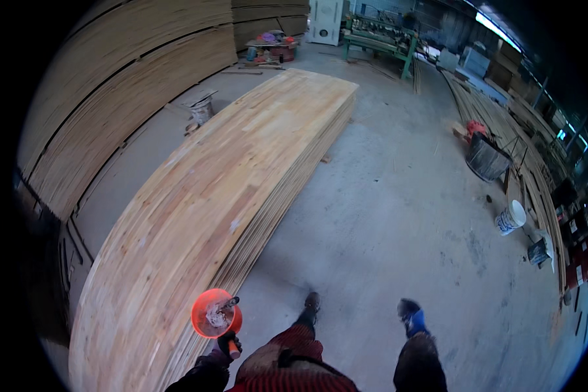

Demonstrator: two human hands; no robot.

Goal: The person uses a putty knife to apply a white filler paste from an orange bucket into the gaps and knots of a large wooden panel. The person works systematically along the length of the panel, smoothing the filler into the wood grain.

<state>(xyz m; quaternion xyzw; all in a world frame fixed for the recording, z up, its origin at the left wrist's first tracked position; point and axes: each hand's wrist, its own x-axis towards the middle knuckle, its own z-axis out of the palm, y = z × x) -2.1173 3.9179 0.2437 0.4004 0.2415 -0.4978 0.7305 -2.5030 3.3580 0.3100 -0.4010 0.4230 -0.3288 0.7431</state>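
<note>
Tall stack of wooden boards [215, 196] lies on the concrete floor [405, 215]. Over its near edge, an orange scoop [215, 313] holding white paste and a tool. Left hand [229, 344], gloved, grips its handle. Right hand [411, 321]: grip cannot be told.

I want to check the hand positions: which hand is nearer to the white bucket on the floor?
Neither can be compared: only the left hand shows, holding an orange bowl by the wood stack, far from the white bucket. The right hand is not in view.

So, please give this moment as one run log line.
left hand: holds orange bowl | right hand: not seen | beside: stacked wood panels | floor: white bucket
</note>
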